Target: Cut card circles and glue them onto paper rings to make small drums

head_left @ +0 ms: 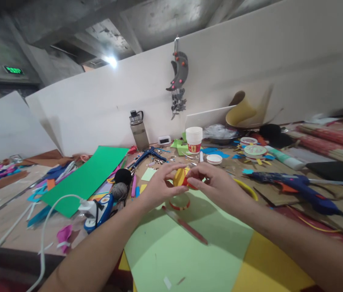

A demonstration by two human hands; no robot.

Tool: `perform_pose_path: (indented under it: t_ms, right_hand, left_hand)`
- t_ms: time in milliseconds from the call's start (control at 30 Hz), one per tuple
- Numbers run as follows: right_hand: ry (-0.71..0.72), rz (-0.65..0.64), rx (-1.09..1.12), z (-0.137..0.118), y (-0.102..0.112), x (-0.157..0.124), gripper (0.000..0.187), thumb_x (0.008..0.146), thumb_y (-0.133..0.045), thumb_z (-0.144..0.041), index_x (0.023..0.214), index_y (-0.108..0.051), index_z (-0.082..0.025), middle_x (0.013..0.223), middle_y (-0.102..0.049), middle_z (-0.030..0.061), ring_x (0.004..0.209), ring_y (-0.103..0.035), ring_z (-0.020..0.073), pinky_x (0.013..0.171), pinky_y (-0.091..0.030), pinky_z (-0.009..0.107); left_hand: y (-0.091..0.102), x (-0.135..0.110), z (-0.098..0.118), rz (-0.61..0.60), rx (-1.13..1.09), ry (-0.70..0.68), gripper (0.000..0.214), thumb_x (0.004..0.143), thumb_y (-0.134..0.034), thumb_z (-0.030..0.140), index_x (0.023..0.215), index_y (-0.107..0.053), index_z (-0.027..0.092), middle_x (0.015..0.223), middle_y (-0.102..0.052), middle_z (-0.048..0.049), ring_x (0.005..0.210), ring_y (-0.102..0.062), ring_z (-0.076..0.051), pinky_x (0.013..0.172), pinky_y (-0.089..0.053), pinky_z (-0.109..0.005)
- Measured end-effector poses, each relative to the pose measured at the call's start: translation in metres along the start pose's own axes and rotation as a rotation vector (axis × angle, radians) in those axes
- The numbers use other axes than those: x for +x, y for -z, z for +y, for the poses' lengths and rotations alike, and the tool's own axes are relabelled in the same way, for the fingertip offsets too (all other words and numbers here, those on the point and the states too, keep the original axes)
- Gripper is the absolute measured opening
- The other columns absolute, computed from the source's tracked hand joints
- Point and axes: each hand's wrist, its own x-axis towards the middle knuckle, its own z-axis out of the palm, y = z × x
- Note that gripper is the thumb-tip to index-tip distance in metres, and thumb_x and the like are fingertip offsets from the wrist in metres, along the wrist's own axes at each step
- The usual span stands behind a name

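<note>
Above a light green sheet (189, 251), my left hand (162, 184) grips a small round yellow piece with red on its edge (179, 177), thumb below and fingers on top. My right hand (211, 182) meets it from the other side, its fingertips pinched at the piece's red part. Whether those fingertips hold a separate bit cannot be made out. Just beneath the hands lies a ring with a red and yellow rim (180, 202) on the sheet. A reddish pen-like stick (186, 226) rests slantwise in front of it.
At right lies a blue glue gun (299, 188). Stacked paper cups (194, 140) and a water bottle (139, 130) stand at the back. A green foam sheet (88, 178) and a power strip with a white cable (98, 213) are left. A grey moon ornament (179, 71) hangs on the partition.
</note>
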Motion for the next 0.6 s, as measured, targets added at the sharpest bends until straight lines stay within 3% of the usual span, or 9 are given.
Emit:
perform_pose_path:
  t_ms: [133, 300, 433, 500, 600]
  right_hand:
    - [0.062, -0.002, -0.076, 0.0, 0.001, -0.001, 0.015, 0.089, -0.053, -0.023, 0.078, -0.063, -0.019, 0.08, -0.063, 0.0036, 0.078, -0.057, 0.0172, 0.07, -0.045, 0.029]
    - [0.166, 0.023, -0.415, 0.006, -0.002, -0.006, 0.025, 0.095, -0.041, -0.02, 0.081, -0.062, -0.018, 0.092, -0.062, 0.0086, 0.078, -0.056, 0.0178, 0.071, -0.044, 0.03]
    - [0.129, 0.035, -0.613, 0.006, 0.004, -0.005, 0.028, 0.097, -0.036, -0.018, 0.09, -0.063, -0.016, 0.1, -0.061, 0.0113, 0.081, -0.057, 0.0198, 0.068, -0.041, 0.03]
    - [0.075, -0.037, -0.543, 0.0, 0.011, -0.002, 0.028, 0.096, -0.039, -0.019, 0.084, -0.064, -0.016, 0.093, -0.062, 0.0094, 0.079, -0.057, 0.019, 0.068, -0.041, 0.03]
    - [0.043, -0.364, -0.301, -0.009, 0.022, 0.0, 0.029, 0.094, -0.046, -0.025, 0.075, -0.067, -0.018, 0.079, -0.064, 0.0039, 0.073, -0.057, 0.0159, 0.065, -0.04, 0.027]
  left_hand:
    - [0.001, 0.0, 0.001, -0.014, 0.048, -0.026, 0.055, 0.071, -0.078, 0.037, 0.124, -0.064, 0.032, 0.128, -0.056, -0.0094, 0.111, -0.056, -0.027, 0.083, -0.053, -0.035]
    - [0.001, -0.001, 0.004, -0.015, 0.277, -0.04, 0.054, 0.075, -0.074, 0.035, 0.127, -0.062, 0.033, 0.125, -0.058, -0.009, 0.114, -0.053, -0.028, 0.072, -0.054, -0.029]
    - [0.006, 0.001, 0.005, 0.012, 0.315, -0.051, 0.05, 0.077, -0.072, 0.038, 0.125, -0.063, 0.03, 0.125, -0.057, -0.0097, 0.115, -0.053, -0.027, 0.081, -0.053, -0.032]
    - [0.014, 0.004, 0.004, 0.025, 0.292, -0.042, 0.051, 0.076, -0.073, 0.041, 0.125, -0.063, 0.028, 0.125, -0.058, -0.0102, 0.115, -0.054, -0.027, 0.086, -0.051, -0.034]
    - [0.034, 0.011, 0.001, 0.0, 0.27, 0.051, 0.059, 0.073, -0.075, 0.041, 0.129, -0.06, 0.029, 0.127, -0.06, -0.0091, 0.11, -0.058, -0.025, 0.09, -0.049, -0.036]
